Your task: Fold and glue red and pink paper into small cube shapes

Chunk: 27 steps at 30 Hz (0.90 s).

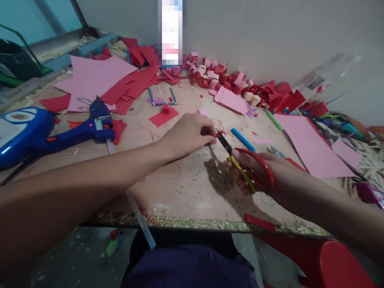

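Note:
My left hand (pixel 195 130) pinches a small red piece (pixel 218 134), mostly hidden by the fingers, over the middle of the table. My right hand (pixel 243 172) is closed round the handles of a pair of scissors (pixel 252 170), one handle red and the other yellow. Their dark blades point up and left, with the tips at the red piece. Behind the left hand lies a red paper rectangle (pixel 163 117) with a small red cube (pixel 165 108) on it. A blue stick (pixel 243 140) rests just beyond the scissors.
A blue glue gun (pixel 75 134) with a clear glue stick (pixel 141 220) lies at left. Pink paper (pixel 99 74) and red sheets spread behind it. Many small pink and red cubes (pixel 213 74) are heaped against the wall. More pink sheets (pixel 315 148) lie at right, near a red stool (pixel 342 264).

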Each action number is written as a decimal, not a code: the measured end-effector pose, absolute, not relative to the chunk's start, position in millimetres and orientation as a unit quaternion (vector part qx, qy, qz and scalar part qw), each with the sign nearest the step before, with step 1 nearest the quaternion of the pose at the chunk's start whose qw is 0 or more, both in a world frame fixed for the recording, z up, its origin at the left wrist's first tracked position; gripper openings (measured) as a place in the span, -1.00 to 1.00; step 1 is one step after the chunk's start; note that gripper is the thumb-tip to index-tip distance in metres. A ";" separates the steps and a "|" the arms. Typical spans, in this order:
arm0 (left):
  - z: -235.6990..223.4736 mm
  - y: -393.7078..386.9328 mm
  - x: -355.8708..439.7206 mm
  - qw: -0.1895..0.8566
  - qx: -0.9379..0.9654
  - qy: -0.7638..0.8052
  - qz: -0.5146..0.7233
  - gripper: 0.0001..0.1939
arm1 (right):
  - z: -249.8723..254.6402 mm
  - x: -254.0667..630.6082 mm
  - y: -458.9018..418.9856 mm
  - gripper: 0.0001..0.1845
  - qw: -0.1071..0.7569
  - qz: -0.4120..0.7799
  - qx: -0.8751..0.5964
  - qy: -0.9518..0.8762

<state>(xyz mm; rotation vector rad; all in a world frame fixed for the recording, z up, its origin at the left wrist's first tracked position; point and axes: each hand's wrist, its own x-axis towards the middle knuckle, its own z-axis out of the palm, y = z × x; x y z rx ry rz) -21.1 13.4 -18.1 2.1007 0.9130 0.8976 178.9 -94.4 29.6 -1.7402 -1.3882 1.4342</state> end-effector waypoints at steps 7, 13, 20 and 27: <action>-19.2 13.5 -20.6 0.326 0.813 0.339 0.344 -0.93 | 32.1 182.9 -92.4 -0.46 0.221 0.555 -0.661 -0.454; -16.3 12.3 -20.3 0.387 0.768 0.347 0.375 -0.90 | 34.0 182.9 -93.9 -0.46 0.220 0.572 -0.652 -0.446; -22.0 21.2 -21.1 0.455 0.695 0.389 0.398 -0.88 | 35.8 185.9 -97.8 -0.46 0.248 0.585 -0.629 -0.448; -14.6 20.5 -21.8 0.519 0.647 0.358 0.429 -0.87 | 36.0 186.3 -99.5 -0.43 0.277 0.555 -0.638 -0.456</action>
